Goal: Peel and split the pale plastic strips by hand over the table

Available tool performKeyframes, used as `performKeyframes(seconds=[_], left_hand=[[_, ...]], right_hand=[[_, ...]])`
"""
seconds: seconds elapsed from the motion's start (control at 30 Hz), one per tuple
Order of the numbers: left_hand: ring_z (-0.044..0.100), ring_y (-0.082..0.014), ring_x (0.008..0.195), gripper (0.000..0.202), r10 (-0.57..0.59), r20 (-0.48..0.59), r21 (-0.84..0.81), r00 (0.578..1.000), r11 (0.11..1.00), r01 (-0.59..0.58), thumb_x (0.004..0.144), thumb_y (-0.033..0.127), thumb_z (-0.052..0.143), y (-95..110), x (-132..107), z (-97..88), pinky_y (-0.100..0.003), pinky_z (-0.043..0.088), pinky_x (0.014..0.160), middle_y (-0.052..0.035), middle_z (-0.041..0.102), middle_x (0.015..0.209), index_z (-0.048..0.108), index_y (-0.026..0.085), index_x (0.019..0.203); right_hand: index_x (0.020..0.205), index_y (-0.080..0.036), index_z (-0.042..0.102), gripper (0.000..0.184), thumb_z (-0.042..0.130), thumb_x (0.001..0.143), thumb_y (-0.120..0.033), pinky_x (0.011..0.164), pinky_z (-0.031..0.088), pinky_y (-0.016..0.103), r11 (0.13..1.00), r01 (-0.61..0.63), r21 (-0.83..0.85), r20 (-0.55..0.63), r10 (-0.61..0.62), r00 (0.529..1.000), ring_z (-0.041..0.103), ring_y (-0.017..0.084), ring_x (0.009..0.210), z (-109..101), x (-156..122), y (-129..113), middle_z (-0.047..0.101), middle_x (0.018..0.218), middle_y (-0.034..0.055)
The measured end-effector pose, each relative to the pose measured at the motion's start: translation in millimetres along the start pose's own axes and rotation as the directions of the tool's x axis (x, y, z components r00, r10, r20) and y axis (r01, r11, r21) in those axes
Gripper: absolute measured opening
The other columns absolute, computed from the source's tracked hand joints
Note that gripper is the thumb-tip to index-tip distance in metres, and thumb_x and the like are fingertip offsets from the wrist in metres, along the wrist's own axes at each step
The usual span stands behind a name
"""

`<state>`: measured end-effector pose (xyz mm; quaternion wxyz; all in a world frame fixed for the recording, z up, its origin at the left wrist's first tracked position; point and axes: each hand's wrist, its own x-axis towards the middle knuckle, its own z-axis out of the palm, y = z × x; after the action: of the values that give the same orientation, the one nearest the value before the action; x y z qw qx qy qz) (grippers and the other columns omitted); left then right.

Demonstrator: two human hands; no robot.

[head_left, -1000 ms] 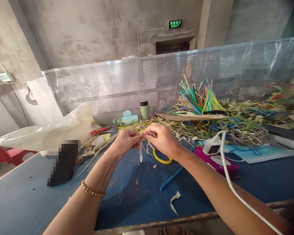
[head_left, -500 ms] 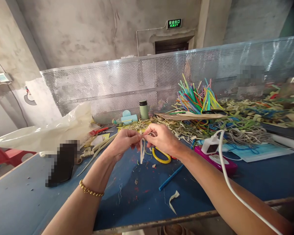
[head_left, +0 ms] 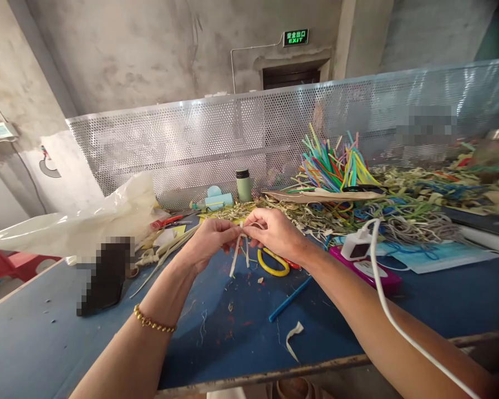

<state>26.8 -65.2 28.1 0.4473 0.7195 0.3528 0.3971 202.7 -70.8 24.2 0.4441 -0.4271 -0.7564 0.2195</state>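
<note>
Over the middle of the blue table, my left hand [head_left: 213, 243] and my right hand [head_left: 273, 231] meet with fingertips almost touching. Both are closed in a pinch on a thin pale strip [head_left: 235, 259], whose two ends hang apart below the fingers. Where the strip crosses between the fingertips is partly hidden. A yellow loop handle [head_left: 274, 273] lies just below my right hand, with a bit of red beside it. A blue stick [head_left: 289, 302] lies nearer the front, and a loose pale scrap [head_left: 292, 335] rests close to the table edge.
Behind the hands are a green bottle [head_left: 244, 187], heaps of dry strips and a bundle of coloured stems [head_left: 336, 163]. A magenta box [head_left: 385, 275] with a white charger and cable stands at right. Plastic sheeting [head_left: 87, 221] and a black phone-like object [head_left: 106, 282] are left.
The hanging strip ends, close together before, have spread apart, one swinging to the left. Both hands stay in nearly the same place, pinching.
</note>
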Motion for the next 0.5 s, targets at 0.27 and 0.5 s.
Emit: performKeyframes(seconds=[0.27,0.5], left_hand=[[0.049,-0.0094,0.049,0.026,-0.010,-0.050,0.024,0.999,1.000,0.011,0.076,0.028,0.067,2.1,0.8,1.9,-0.024,0.037,0.052,-0.0030,0.060,0.053,0.063,0.014,0.055],[0.051,-0.0101,0.048,0.023,-0.015,-0.096,0.042,0.995,0.999,0.019,0.075,0.024,0.063,0.8,1.4,3.3,-0.023,0.037,0.051,-0.0029,0.062,0.052,0.061,0.015,0.054]], right_hand=[[0.077,-0.015,0.065,0.005,0.064,0.081,-0.019,0.051,0.038,0.024,0.990,0.066,-0.121,-0.090,-0.077,0.993,0.050,0.010,0.050,-1.2,0.8,2.8,0.058,0.058,-0.0017],[0.072,-0.015,0.065,0.006,0.068,0.076,-0.016,0.054,0.035,0.023,0.969,0.188,-0.162,-0.086,-0.203,0.975,0.045,0.009,0.057,-0.8,0.3,-0.2,0.054,0.066,-0.0020]])
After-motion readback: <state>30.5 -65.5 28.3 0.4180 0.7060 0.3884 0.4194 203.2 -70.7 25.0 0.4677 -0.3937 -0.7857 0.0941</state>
